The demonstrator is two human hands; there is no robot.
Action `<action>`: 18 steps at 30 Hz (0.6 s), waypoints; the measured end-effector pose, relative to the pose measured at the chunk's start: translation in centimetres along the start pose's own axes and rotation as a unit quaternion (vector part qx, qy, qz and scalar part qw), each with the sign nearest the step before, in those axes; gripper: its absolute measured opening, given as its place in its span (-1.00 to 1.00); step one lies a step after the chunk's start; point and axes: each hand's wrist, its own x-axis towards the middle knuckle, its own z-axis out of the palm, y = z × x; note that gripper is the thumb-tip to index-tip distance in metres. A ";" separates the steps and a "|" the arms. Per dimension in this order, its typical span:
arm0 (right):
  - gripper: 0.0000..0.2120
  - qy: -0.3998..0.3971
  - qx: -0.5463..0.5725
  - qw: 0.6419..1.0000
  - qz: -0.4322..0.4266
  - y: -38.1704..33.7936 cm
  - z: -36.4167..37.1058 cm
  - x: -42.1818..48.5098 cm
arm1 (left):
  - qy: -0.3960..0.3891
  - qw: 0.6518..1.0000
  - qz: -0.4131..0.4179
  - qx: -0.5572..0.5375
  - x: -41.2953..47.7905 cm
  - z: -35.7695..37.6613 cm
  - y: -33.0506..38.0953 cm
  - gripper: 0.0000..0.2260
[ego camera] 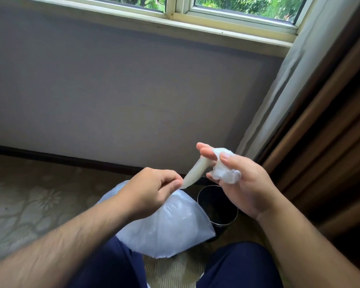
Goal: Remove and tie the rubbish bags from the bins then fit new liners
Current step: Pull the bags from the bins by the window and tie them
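Observation:
A pale translucent rubbish bag [166,223] hangs below my hands, its neck twisted into a tight white rope [194,172]. My left hand [152,190] pinches the lower end of that rope between thumb and fingers. The bag's bunched top end [224,171] is wrapped around the fingers of my right hand [239,183], with the thumb pressing on it. A small round black bin [218,204] stands on the floor just behind the bag, with no liner showing and dark inside.
I look down over my dark blue trouser knees [237,265] onto patterned carpet [29,200]. A grey wall with dark skirting [71,159] faces me under a window. A pale curtain [279,90] and brown drape [330,121] hang at the right.

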 end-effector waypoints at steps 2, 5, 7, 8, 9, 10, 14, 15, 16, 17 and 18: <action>-0.70 0.055 -0.053 0.997 -0.003 0.2 -0.3 0.3 | -0.018 0.999 0.007 -0.026 -0.1 0.1 0.3 -0.82; -0.55 0.094 -0.141 0.985 0.030 0.5 -0.9 0.4 | -0.027 0.997 0.012 -0.073 -0.3 0.1 0.7 -0.78; -0.41 0.105 -0.197 0.973 0.054 0.8 -1.2 0.3 | -0.032 0.995 0.022 -0.095 -0.4 -0.1 0.9 -0.83; -0.40 0.104 -0.218 0.968 0.064 0.9 -1.3 0.4 | -0.031 0.994 0.026 -0.103 -0.5 -0.2 1.1 -0.89; -0.45 0.101 -0.232 0.965 0.073 1.0 -1.3 0.3 | -0.027 0.993 0.030 -0.108 -0.5 -0.3 1.2 -0.93; -0.53 0.093 -0.245 0.961 0.084 1.0 -1.2 0.2 | -0.016 0.993 0.036 -0.107 -0.5 -0.4 1.3 -0.94; -0.84 0.000 -0.475 0.876 0.079 1.3 -1.1 -0.3 | 0.068 0.994 0.033 -0.077 -0.4 -0.6 1.4 -0.91; -0.84 -0.002 -0.527 0.847 0.068 1.5 -1.0 -0.4 | 0.080 0.994 0.027 -0.070 -0.3 -0.7 1.3 -0.89; -0.76 0.006 -0.558 0.828 0.058 1.8 -0.9 -0.5 | 0.087 0.994 0.021 -0.061 -0.2 -0.8 1.1 -0.86; -0.69 0.011 -0.574 0.817 0.053 1.7 -0.7 -0.7 | 0.092 0.994 0.013 -0.051 -0.1 -1.0 1.0 -0.84; -0.67 0.012 -0.588 0.807 0.051 1.7 -0.6 -0.7 | 0.096 0.995 0.003 -0.042 0.0 -1.1 0.9 -0.83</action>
